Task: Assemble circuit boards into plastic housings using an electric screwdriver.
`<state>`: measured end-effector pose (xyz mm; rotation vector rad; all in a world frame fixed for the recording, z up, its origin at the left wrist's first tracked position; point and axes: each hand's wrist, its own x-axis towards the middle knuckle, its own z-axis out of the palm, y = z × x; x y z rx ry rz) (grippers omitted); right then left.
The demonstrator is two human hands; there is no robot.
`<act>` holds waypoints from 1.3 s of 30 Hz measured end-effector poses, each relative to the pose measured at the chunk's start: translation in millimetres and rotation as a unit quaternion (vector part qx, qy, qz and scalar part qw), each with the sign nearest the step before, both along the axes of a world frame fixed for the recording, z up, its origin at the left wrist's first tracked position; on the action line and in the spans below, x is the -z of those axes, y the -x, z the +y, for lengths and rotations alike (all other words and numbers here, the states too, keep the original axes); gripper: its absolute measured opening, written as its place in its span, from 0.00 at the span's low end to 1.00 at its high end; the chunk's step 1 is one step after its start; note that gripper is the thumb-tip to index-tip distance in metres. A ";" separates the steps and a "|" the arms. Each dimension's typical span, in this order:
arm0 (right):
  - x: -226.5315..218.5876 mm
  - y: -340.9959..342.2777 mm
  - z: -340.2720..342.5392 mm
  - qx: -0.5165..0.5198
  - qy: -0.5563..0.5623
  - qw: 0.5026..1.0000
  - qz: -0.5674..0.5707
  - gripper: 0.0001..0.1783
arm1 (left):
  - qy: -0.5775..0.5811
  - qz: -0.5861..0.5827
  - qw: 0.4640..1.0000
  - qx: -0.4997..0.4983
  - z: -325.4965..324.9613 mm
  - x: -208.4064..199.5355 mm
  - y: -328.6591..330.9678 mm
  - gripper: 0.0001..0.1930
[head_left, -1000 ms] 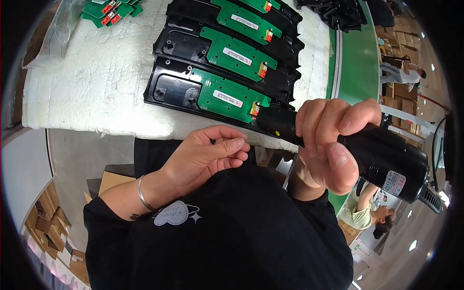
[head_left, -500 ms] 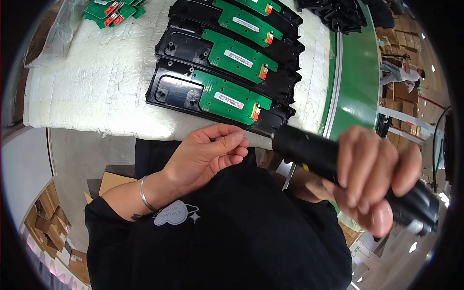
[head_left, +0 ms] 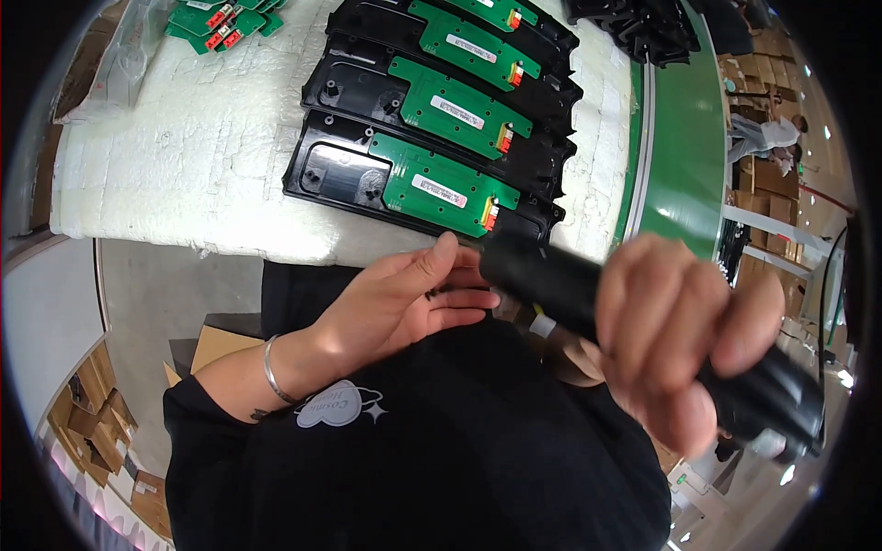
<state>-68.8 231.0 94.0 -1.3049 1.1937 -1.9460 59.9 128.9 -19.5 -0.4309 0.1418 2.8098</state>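
Observation:
My left hand (head_left: 402, 292) is below the near edge of the closest black plastic housing (head_left: 342, 174). Its thumb points up and its fingers are loosely spread. Small dark bits, perhaps screws (head_left: 431, 296), lie against its fingers. My right hand (head_left: 666, 335), smeared by motion, is wrapped round a black cylindrical power screwdriver (head_left: 542, 275). The tool lies slantwise, its front end beside my left fingertips; its bit cannot be made out. A green circuit board (head_left: 432, 165) with a white label and a red-and-yellow connector (head_left: 491, 215) sits in the closest housing.
Several more housings with green boards (head_left: 459, 110) lie in a row behind, on a white foam-covered surface (head_left: 202, 165). Loose boards (head_left: 220, 23) are piled at the far left, beside a clear plastic bag (head_left: 124, 69). Black parts (head_left: 643, 28) are heaped far right by a green surface (head_left: 680, 165).
The screwdriver and my right hand have moved left, toward my left hand. The left thumb has lifted from the fingers, which have spread apart. The housings shift only slightly in view.

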 end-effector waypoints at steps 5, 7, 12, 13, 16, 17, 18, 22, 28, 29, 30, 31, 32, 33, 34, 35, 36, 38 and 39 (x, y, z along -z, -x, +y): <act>19.6 1.6 -14.9 0.060 -0.041 0.997 -0.008 0.16 | 0.089 0.003 0.996 0.013 7.5 7.1 -11.3 0.22; 23.3 6.6 -15.7 0.040 -0.044 0.998 0.002 0.16 | 0.097 0.006 0.995 0.023 1.5 1.4 -14.2 0.22; 18.3 2.6 -18.3 0.049 -0.066 0.997 0.007 0.16 | 0.140 0.028 0.987 0.068 -7.0 -5.0 -12.6 0.21; 17.1 1.4 -18.8 0.052 -0.071 0.996 0.004 0.15 | 0.134 0.041 0.987 0.075 -7.0 -4.4 -12.1 0.20; 13.3 -3.9 -22.9 0.041 -0.098 0.994 0.013 0.15 | 0.134 0.051 0.986 0.084 -10.5 -3.6 -12.2 0.18; 15.1 -7.3 -25.3 0.036 -0.110 0.993 0.022 0.16 | 0.143 0.044 0.985 0.082 -12.0 -3.0 -14.6 0.17; 16.7 -11.6 -27.6 0.029 -0.121 0.992 0.004 0.16 | 0.144 0.040 0.986 0.076 -12.0 -2.7 -17.1 0.17; 13.9 -6.6 -28.2 -0.001 -0.141 0.990 0.014 0.16 | 0.164 0.021 0.984 0.059 -14.6 -4.6 -15.2 0.14; 16.1 -1.0 -27.4 0.016 -0.096 0.995 0.019 0.15 | 0.146 -0.021 0.989 0.007 -12.5 -5.5 -14.4 0.10; 14.5 0.5 -25.4 0.018 -0.096 0.995 0.020 0.15 | 0.113 -0.047 0.992 -0.028 -11.5 -5.3 -14.3 0.08; 10.8 3.9 -21.4 -0.007 -0.061 0.998 0.009 0.16 | 0.113 -0.046 0.992 -0.026 -11.0 -5.2 -13.9 0.08; 7.6 8.2 -16.7 -0.032 -0.025 0.999 -0.003 0.16 | 0.091 -0.051 0.994 -0.029 -10.3 -4.3 -12.8 0.08; -1.0 9.2 -14.5 -0.045 -0.017 0.999 0.007 0.16 | 0.068 -0.059 0.995 -0.037 -9.7 -3.7 -14.0 0.08; -10.1 10.1 -11.8 -0.057 -0.009 0.998 0.016 0.16 | 0.068 -0.061 0.995 -0.039 -8.9 -1.9 -14.7 0.08; -14.1 12.2 -8.5 -0.074 0.011 0.997 0.036 0.16 | 0.040 -0.056 0.997 -0.045 -8.4 0.2 -15.0 0.08; -16.8 12.5 -7.2 -0.098 0.031 0.994 0.031 0.16 | 0.012 -0.052 0.997 -0.051 -8.1 1.6 -14.9 0.08; -17.5 6.3 -6.8 -0.084 0.045 0.995 0.023 0.16 | 0.013 -0.052 0.997 -0.051 -8.0 1.9 -14.6 0.08; -19.8 -0.7 -5.7 -0.071 0.044 0.996 0.019 0.16 | -0.014 -0.019 0.998 -0.065 -8.3 3.4 -12.5 0.08; -19.2 -1.4 -5.4 -0.070 0.044 0.996 0.019 0.16 | -0.014 -0.019 0.998 -0.064 -8.4 4.5 -11.5 0.08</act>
